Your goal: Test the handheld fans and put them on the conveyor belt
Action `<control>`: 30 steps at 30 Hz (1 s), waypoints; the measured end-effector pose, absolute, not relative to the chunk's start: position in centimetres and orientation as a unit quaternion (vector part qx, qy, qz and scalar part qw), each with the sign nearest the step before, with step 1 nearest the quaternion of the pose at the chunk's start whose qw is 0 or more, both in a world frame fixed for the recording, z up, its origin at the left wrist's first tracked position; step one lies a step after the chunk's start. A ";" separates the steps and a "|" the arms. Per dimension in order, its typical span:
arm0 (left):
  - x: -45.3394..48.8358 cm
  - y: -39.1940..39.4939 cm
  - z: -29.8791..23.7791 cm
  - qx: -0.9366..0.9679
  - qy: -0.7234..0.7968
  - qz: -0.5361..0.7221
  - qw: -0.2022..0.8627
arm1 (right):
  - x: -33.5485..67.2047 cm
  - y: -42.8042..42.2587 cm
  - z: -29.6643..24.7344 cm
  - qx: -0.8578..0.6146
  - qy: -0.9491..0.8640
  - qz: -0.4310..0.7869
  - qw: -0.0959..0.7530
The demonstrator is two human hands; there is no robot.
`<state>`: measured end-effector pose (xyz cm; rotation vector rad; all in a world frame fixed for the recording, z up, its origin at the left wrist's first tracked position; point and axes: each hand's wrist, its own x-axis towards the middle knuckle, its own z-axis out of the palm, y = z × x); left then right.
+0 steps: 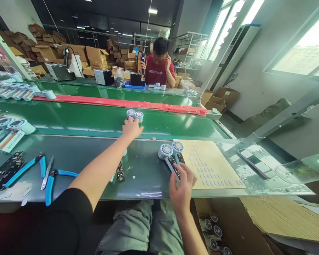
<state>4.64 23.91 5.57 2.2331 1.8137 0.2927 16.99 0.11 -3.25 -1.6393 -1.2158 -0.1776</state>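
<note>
My left hand (132, 128) reaches out over the green belt, its fingers bent around the near side of a pair of small light-blue fans (139, 116). What lies under the fingers is partly hidden. Close to me, my right hand (183, 186) pinches the lower end of a small fan (166, 151) with an exposed circuit board. Against it rests a second round fan (178, 146), also with a board, partly on the yellow sheet (223, 170) of white stickers. Below my left forearm another circuit board (120, 171) shows, the rest of it covered by the arm.
Blue-handled pliers (50, 187), tweezers (48, 171) and black circuit boards (9, 170) lie at left, near grouped fans (13, 125). A red strip (122, 102) runs along the belt. A phone (252, 163) lies right. A co-worker (159, 69) sits opposite. Below stands a box with fans (217, 231).
</note>
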 end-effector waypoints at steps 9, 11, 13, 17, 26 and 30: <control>4.5 30.0 5.2 0.756 0.642 -0.004 0.127 | 11.8 -1.3 -4.3 -0.575 -0.614 0.055 0.538; 4.5 29.5 6.6 0.774 0.618 -0.003 0.141 | 11.9 -1.6 -4.0 -0.573 -0.586 0.096 0.565; 4.0 27.8 7.9 0.794 0.587 0.013 0.159 | 11.9 -1.9 -3.4 -0.568 -0.544 0.166 0.595; 1.2 19.8 8.7 0.827 0.532 0.086 0.160 | 11.0 -2.1 -1.4 -0.532 -0.441 0.321 0.648; -4.5 0.1 1.3 0.779 0.567 0.133 0.232 | 7.0 -3.7 0.2 -0.432 -0.239 0.578 0.650; -4.9 -2.6 0.8 0.717 0.540 0.179 0.404 | 6.5 -5.9 -0.4 -0.447 -0.178 0.621 0.618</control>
